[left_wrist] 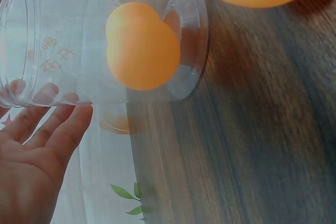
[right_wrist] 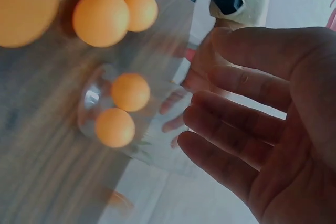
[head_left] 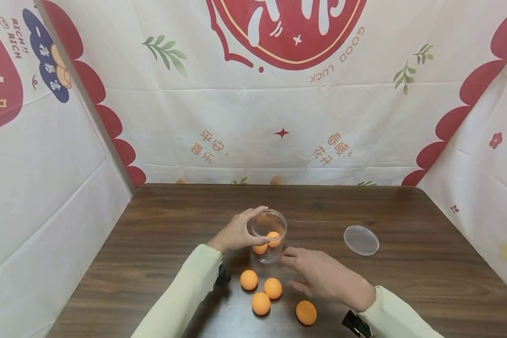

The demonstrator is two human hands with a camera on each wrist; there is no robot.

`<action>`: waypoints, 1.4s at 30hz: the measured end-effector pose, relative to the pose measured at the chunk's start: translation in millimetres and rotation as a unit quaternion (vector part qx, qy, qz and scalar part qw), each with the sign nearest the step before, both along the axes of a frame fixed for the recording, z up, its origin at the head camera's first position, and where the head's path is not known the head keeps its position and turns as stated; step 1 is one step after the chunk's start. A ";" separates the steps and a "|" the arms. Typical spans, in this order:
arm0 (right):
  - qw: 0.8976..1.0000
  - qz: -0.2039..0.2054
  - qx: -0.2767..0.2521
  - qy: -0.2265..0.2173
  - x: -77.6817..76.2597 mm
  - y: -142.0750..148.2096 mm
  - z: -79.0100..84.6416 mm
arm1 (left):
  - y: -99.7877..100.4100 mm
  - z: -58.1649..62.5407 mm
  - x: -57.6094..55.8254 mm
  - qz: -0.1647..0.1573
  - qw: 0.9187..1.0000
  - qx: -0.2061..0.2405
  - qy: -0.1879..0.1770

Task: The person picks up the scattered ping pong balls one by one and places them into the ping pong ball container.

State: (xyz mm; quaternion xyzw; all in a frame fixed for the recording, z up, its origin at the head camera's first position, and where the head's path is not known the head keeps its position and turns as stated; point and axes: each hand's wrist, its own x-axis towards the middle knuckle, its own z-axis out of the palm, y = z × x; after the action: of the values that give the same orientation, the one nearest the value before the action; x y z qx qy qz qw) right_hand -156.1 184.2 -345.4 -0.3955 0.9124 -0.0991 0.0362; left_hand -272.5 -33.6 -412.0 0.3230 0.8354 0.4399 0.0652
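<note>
A clear plastic jar (head_left: 271, 256) stands open-topped on the table, with two orange ping-pong balls (left_wrist: 143, 56) lying at its bottom. My left hand (head_left: 239, 232) grips the jar near its rim, thumb on the near side and fingers round the far side. To the right of the jar, my right hand (head_left: 323, 274) is held with relaxed fingers and nothing in it; its palm shows in the right wrist view. Several loose ping-pong balls (head_left: 260, 303) lie on the table in front of the jar, one of them, a separate ball (head_left: 306, 312), just below the right hand.
A round clear lid (head_left: 361, 240) lies flat on the brown wooden table (head_left: 165, 225), to the right of the jar. White printed cloth (head_left: 253, 112) hangs behind the table's far edge and along both sides.
</note>
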 end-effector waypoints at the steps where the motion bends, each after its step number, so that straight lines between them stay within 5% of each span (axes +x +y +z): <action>1: 1.000 -0.004 0.001 -0.010 1.4 0.8 -2.2 | 0.0 0.2 0.0 0.000 1.000 0.001 0.000; 14: 0.997 -0.014 -0.004 -0.080 17.6 8.5 -33.6 | -0.8 -2.2 -1.5 -0.004 1.000 -0.002 -0.004; 20: 0.998 -0.004 -0.006 -0.065 24.4 11.5 -45.5 | -0.8 -1.2 -0.6 -0.002 1.000 -0.003 -0.004; 27: 0.990 -0.043 -0.005 -0.131 28.3 13.6 -51.5 | -1.3 -0.1 0.2 -0.001 1.000 -0.003 -0.008; 42: 0.994 -0.003 -0.013 -0.110 28.3 17.7 -65.4 | -0.9 0.3 0.8 -0.003 1.000 -0.001 -0.008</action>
State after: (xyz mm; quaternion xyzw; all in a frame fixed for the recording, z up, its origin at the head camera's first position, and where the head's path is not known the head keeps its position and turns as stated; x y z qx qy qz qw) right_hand -127.9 201.9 -410.8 -0.3795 0.9028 -0.1543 0.1310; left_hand -271.6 -34.5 -411.7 0.3220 0.8343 0.4413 0.0737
